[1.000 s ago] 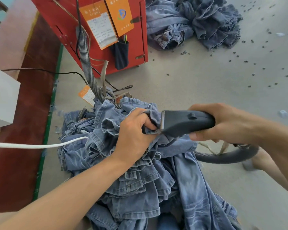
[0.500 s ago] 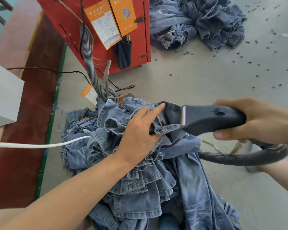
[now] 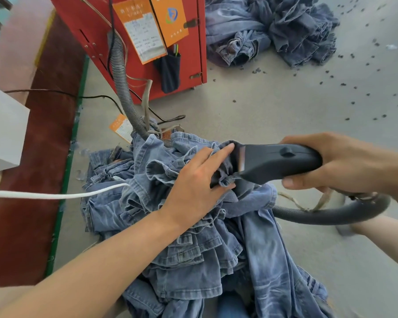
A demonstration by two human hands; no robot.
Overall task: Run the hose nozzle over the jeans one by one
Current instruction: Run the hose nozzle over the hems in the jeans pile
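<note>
A heap of blue jeans (image 3: 193,249) lies in front of me, waistbands stacked toward the middle. My left hand (image 3: 198,180) lies on top of the heap, fingers stretched out and pinning a bunched fold of denim against the nozzle's mouth. My right hand (image 3: 345,164) grips the dark grey hose nozzle (image 3: 276,161), its flat mouth pointing left at that fold. A grey ribbed hose (image 3: 331,214) curves from the nozzle's rear, under my right wrist.
A red machine cabinet (image 3: 143,42) with orange tags stands behind the heap; a ribbed hose (image 3: 122,83) runs down from it. A second jeans pile (image 3: 274,31) lies at the back. A white cord (image 3: 55,195) crosses from the left. Dark lint specks dot the grey floor (image 3: 308,106).
My right hand has drawn the nozzle to the right, away from the bunched denim. My left hand's fingers have uncurled from a fist-like grasp to lie stretched over the fold.
</note>
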